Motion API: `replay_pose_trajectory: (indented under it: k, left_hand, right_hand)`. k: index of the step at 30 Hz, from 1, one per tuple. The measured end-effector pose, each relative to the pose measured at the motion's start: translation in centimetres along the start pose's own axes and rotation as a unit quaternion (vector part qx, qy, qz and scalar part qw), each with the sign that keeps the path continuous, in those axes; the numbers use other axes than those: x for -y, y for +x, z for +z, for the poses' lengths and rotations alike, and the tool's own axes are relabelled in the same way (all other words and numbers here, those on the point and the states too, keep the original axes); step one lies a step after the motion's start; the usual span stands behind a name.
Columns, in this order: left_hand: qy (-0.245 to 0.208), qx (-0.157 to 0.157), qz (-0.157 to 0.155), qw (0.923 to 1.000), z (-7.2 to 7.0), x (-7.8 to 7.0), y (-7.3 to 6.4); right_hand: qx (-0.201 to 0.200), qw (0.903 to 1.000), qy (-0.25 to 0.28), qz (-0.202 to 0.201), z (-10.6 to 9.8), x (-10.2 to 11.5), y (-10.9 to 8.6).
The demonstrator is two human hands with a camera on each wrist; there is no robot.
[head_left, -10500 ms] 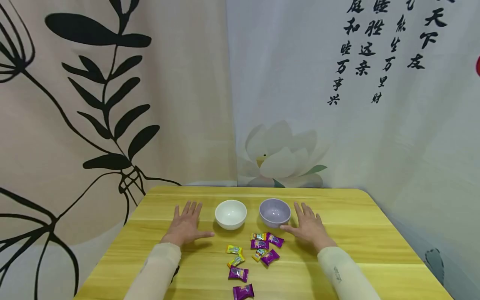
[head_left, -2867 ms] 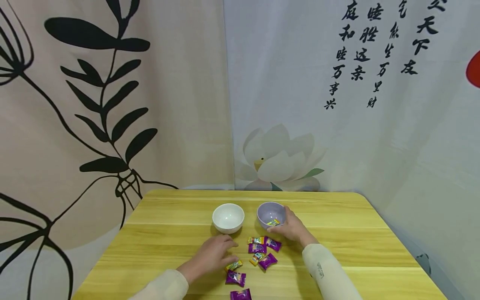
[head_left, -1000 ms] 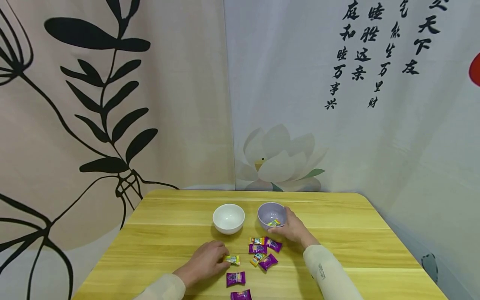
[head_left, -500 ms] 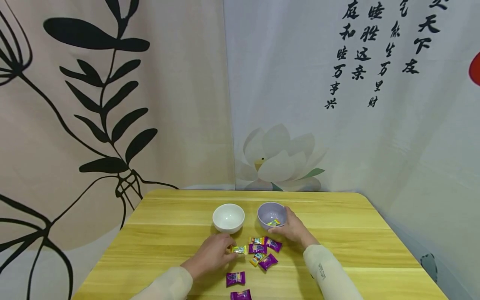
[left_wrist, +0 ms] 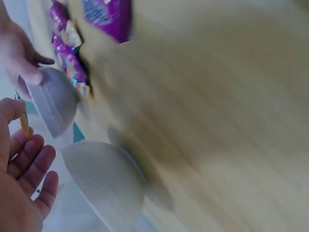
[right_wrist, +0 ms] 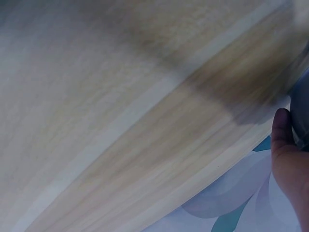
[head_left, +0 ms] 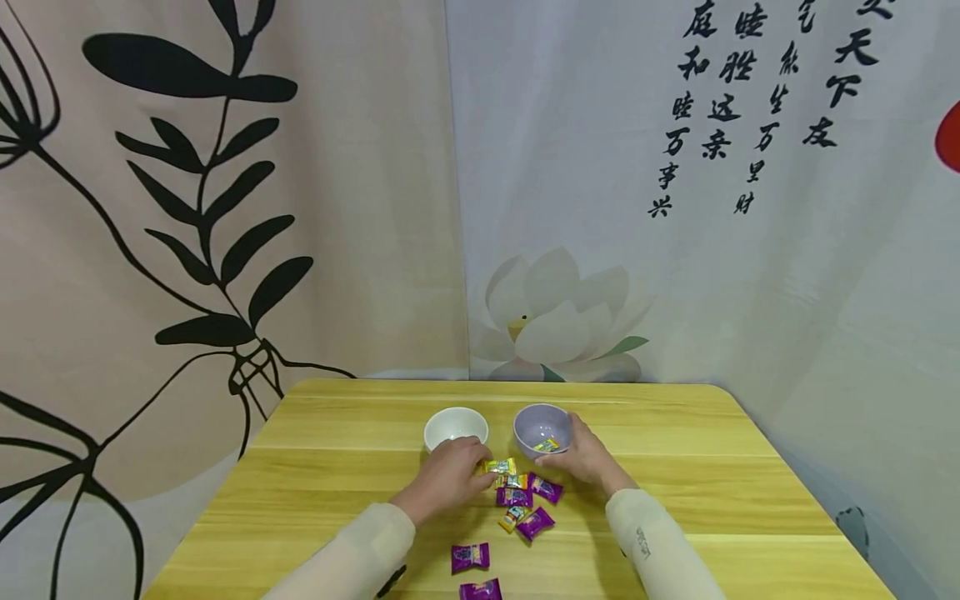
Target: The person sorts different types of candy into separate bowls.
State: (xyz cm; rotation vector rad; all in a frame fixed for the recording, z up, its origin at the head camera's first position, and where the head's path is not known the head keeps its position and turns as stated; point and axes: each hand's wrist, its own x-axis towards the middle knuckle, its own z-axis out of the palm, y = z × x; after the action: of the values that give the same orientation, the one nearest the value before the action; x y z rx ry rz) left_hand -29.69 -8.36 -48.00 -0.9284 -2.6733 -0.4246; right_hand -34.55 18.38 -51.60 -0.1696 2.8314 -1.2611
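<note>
Wrapped candy [left_wrist: 24,122] in left hand [left_wrist: 17,189].

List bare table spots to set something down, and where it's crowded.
Bare: left of the white bowl, beyond the left sleeve; right of the right sleeve, to the table edge. Crowded: candy cluster in front of the purple bowl.

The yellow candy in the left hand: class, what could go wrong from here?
The yellow candy is pinched between thumb and finger of the left hand, so it might slip and drop among the loose candies.

In the head view that hand partly covers the white bowl, which no hand grips, so it could perhaps get nudged.
</note>
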Motion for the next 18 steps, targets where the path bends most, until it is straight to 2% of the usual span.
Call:
replay_pose_trajectory:
  k: [7,13,18]
  left_hand:
    - [-0.008,-0.002,-0.022,0.9997,-0.3,-0.6,2.7]
    - [-0.012,-0.005,-0.051,0.9986,-0.1,-1.0,4.5]
    - [-0.011,-0.007,-0.064,0.9979,0.3,-1.0,6.2]
  right_hand:
    - [-0.004,0.9999,0.011,-0.006,0.0,0.2,-0.2]
    - [-0.005,0.9999,0.012,-0.010,0.0,0.1,-0.2]
    - [-0.005,0.9997,0.017,-0.017,0.0,0.0,-0.1]
